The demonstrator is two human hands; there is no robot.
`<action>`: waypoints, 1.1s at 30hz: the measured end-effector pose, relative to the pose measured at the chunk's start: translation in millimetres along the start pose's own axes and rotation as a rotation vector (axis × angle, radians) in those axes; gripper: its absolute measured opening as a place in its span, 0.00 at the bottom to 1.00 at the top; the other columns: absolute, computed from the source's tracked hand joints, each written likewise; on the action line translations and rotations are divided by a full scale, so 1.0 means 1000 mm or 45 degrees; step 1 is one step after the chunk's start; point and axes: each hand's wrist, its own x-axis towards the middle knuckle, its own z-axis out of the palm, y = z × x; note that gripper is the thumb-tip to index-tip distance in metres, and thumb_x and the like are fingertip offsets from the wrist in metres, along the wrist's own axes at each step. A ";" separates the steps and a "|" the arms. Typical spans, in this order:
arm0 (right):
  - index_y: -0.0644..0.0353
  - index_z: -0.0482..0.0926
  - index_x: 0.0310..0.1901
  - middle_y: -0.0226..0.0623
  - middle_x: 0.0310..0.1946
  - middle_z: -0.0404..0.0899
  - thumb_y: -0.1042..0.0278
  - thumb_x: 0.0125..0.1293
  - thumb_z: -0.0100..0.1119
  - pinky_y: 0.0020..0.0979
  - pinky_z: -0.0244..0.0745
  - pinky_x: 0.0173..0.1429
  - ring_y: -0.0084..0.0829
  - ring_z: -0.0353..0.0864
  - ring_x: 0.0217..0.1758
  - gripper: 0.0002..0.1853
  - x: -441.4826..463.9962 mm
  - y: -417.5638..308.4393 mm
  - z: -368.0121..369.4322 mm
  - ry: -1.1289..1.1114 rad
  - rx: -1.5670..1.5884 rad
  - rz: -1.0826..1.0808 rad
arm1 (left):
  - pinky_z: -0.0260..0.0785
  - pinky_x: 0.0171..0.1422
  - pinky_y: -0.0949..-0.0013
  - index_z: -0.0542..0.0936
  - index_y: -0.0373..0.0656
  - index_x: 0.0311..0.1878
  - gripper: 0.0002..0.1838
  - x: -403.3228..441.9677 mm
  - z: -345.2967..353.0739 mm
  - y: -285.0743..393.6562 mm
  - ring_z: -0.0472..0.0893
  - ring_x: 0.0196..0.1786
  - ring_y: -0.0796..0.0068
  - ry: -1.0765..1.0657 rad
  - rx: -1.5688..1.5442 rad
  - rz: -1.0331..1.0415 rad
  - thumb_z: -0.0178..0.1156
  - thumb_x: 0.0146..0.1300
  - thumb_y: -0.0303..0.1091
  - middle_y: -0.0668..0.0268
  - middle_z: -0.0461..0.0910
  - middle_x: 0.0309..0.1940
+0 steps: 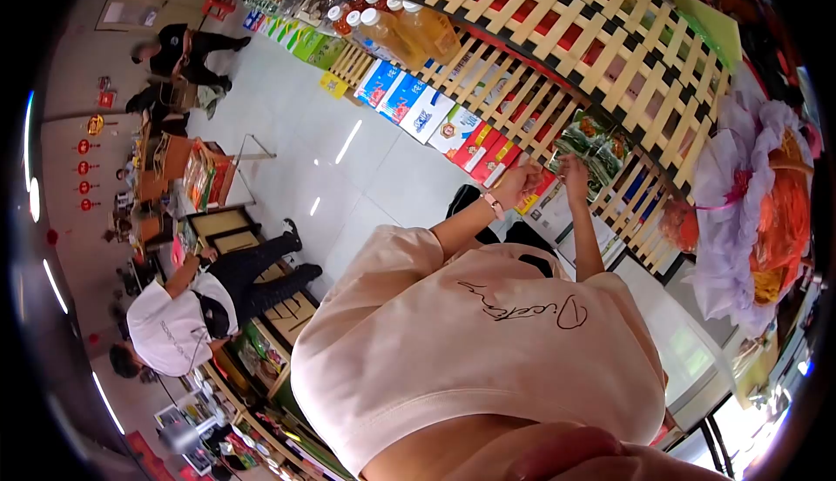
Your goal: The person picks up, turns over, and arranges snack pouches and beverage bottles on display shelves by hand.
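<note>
My left hand (517,183), with a pink-banded watch (494,205) at the wrist, reaches in front of the shelf. Its fingers are curled together, and whatever they hold is too small to make out. To its right, my right hand (574,176) is raised with the fingers drawn together. Its fingertips are at the edge of several shiny green food packets (594,146) on the slatted shelf; I cannot tell whether they grip one. Red and white cartons (488,154) stand close beside my left hand.
Slatted wooden shelving (522,11) runs across the top, holding bottles of amber liquid (405,33). Blue and white boxes (405,98) line its lower edge. A bouquet in pale wrapping (727,211) is at right. One person (178,320) stands left; another person (174,50) is farther back.
</note>
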 end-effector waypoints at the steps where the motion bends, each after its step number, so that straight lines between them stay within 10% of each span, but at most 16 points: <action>1: 0.63 0.74 0.37 0.37 0.28 0.74 0.53 0.65 0.41 0.26 0.66 0.35 0.27 0.73 0.30 0.20 -0.004 0.003 0.000 -0.037 -0.074 -0.099 | 0.62 0.40 0.76 0.74 0.47 0.37 0.12 -0.008 0.008 -0.001 0.72 0.35 0.82 0.024 -0.013 -0.015 0.46 0.59 0.43 0.73 0.75 0.33; 6: 0.68 0.73 0.42 0.41 0.46 0.69 0.58 0.64 0.44 0.27 0.58 0.55 0.35 0.68 0.49 0.18 -0.065 -0.044 0.021 -0.208 -0.183 -0.498 | 0.62 0.51 0.72 0.73 0.47 0.42 0.22 -0.032 0.019 -0.003 0.73 0.43 0.76 -0.128 -0.294 -0.012 0.48 0.57 0.56 0.71 0.75 0.42; 18: 0.60 0.76 0.23 0.41 0.44 0.68 0.67 0.59 0.48 0.33 0.54 0.57 0.38 0.62 0.52 0.11 -0.150 -0.111 0.099 -0.862 -0.469 -1.085 | 0.71 0.40 0.71 0.67 0.36 0.49 0.16 -0.164 -0.039 0.024 0.76 0.38 0.74 -0.218 -0.223 0.700 0.44 0.64 0.37 0.61 0.74 0.40; 33: 0.64 0.68 0.50 0.33 0.44 0.72 0.63 0.61 0.50 0.25 0.62 0.53 0.22 0.69 0.47 0.18 -0.231 -0.110 0.231 -1.192 0.051 -0.249 | 0.67 0.36 0.82 0.73 0.36 0.45 0.12 -0.303 -0.106 0.039 0.74 0.34 0.86 0.398 0.247 1.146 0.53 0.60 0.30 0.68 0.77 0.35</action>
